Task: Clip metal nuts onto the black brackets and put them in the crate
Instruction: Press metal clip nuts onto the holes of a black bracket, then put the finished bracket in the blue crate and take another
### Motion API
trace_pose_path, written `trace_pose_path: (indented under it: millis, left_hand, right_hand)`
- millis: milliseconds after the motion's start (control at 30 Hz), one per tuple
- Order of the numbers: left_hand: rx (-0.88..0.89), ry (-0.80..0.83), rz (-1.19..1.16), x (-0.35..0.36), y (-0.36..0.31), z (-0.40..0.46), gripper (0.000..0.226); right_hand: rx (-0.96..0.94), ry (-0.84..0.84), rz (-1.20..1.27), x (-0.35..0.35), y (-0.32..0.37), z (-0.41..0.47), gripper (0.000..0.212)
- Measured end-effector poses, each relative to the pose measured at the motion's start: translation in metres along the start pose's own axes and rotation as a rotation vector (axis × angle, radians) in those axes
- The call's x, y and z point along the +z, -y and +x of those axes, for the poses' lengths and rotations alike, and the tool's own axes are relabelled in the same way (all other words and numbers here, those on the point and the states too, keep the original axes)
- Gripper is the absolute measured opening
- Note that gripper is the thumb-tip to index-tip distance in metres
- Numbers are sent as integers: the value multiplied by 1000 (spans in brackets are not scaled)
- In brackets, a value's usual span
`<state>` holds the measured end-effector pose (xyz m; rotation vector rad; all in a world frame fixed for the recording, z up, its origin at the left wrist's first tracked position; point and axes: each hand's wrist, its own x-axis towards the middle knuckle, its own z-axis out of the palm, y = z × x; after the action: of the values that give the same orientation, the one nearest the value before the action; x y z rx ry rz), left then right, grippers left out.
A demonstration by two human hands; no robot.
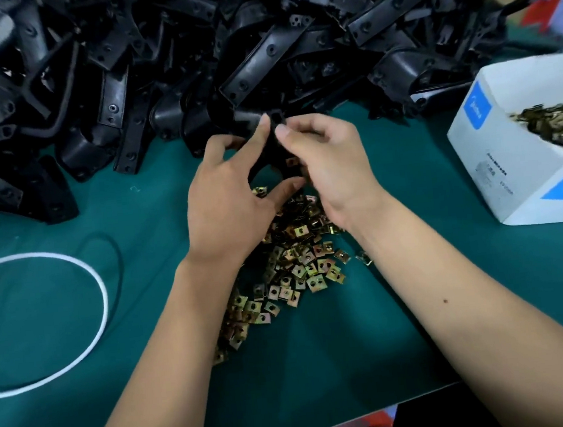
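Black bracket (pixel 276 152) up between both hands — left hand (pixel 227 198) and right hand (pixel 330 167) each with a pinching grip on it, just above the loose metal nuts (pixel 295 263) on the green tabletop (pixel 419 303). Bracket heap (pixel 223 47) behind, white box (pixel 509 163) at right.

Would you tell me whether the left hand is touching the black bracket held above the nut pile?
Touching. The head view shows the left hand gripping the black bracket, with its index fingertip against the top and its thumb curled under the lower end.
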<state>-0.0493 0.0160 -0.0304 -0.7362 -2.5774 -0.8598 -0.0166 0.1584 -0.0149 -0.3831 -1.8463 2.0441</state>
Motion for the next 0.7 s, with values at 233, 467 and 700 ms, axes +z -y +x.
trace_pose_path:
  millis: [233,467,700]
  left_hand:
    - [293,-8,-204,1,-104,6,77]
    - [728,217,-428,57,-286,-24,66]
    - [1027,692,-161,169,-386,-117,43]
  right_hand:
    - [-370,-294,-6,-80,49,-40,20]
    - [-510,-816,167,-253,82,-143,24]
    - [-104,-1265,316,-393,-25,-244,20]
